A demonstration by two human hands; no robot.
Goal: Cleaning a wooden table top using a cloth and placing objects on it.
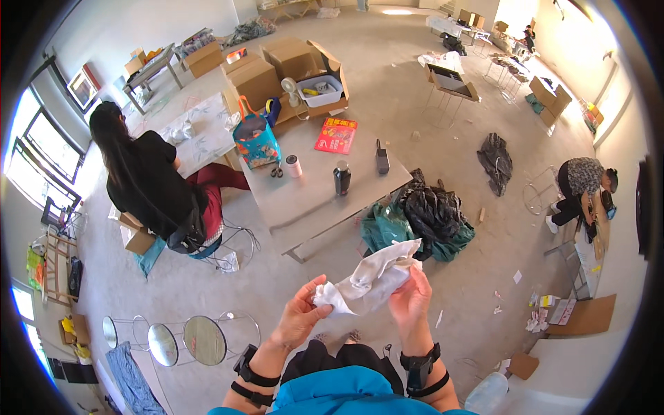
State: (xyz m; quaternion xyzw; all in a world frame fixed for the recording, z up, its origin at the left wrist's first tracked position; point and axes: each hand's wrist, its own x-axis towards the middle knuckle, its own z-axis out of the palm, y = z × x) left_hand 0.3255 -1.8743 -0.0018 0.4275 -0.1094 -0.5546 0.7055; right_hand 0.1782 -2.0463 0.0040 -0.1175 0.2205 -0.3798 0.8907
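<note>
- Far left, 9 o'clock: seated co-worker in a black top (149, 183). Below, between 7 and 8 o'clock: round-topped stools (162, 344).
- Left hand (301, 315), between 6 and 7 o'clock: thumb and fingers narrow, pinching the bunched left end of the crumpled white sheet (377, 277).
- Sheet location: 5 o'clock of centre, in the air between both hands, apart from the pale table (290, 207) that sits up at 11 o'clock.
- Step in hand, my read: two-handed handling of the sheet, stretched loosely across, one end per hand. Looks like mid-handling; nothing set down.
- Next move, my read: calls for a firm pinch at each end and slow, even hands. Material looks limp, so the middle would likely sag or twist if one side slips.
- Sheet look, left to right: small gathered tuft at the left, loose creases through the middle, floppy flap rising toward 1 o'clock at the right. White, greyish in the folds. Cloth or thin plastic: can't tell.
- Right hand (411, 294), between 4 and 5 o'clock: fingers curled narrow, holding the right end. Exact thumb contact unclear.
- Beyond, 3 o'clock: heap of black and green plastic (432, 214) on the floor, well apart from the bending co-worker (584, 181) farther out.
</note>
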